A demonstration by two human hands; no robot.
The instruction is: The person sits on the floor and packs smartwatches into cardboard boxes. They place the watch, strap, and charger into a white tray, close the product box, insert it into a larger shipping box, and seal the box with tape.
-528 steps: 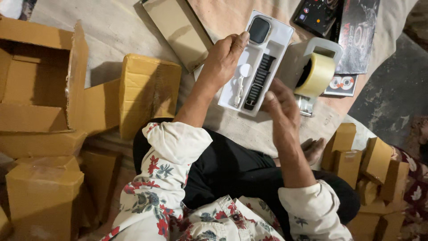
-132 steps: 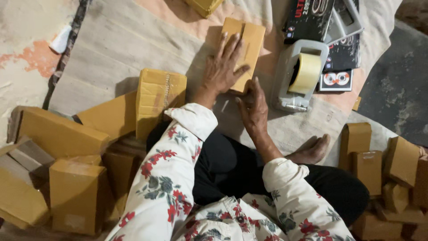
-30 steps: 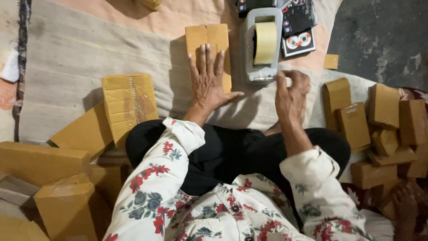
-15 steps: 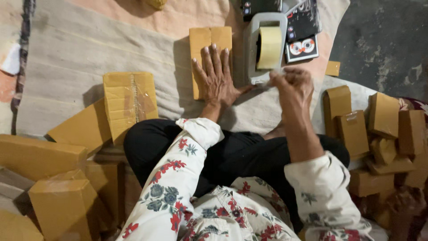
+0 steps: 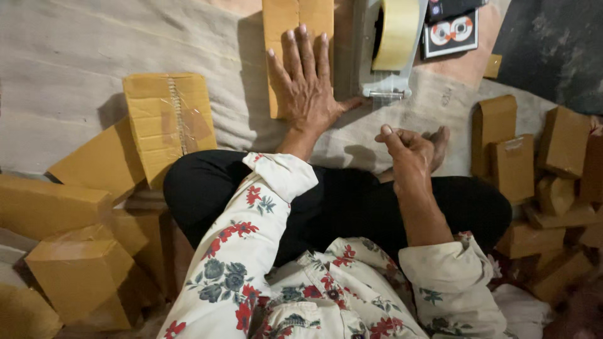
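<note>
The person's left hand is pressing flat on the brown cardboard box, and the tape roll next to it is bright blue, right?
Not quite. The head view shows the left hand flat on the brown cardboard box, but the tape roll beside it is pale yellow, not blue.

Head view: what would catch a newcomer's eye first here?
The left hand pressed flat on a brown cardboard box at top centre, beside a tape dispenser with a pale roll. The right hand hovers curled just below the dispenser. Piles of similar boxes lie on both sides.
</note>
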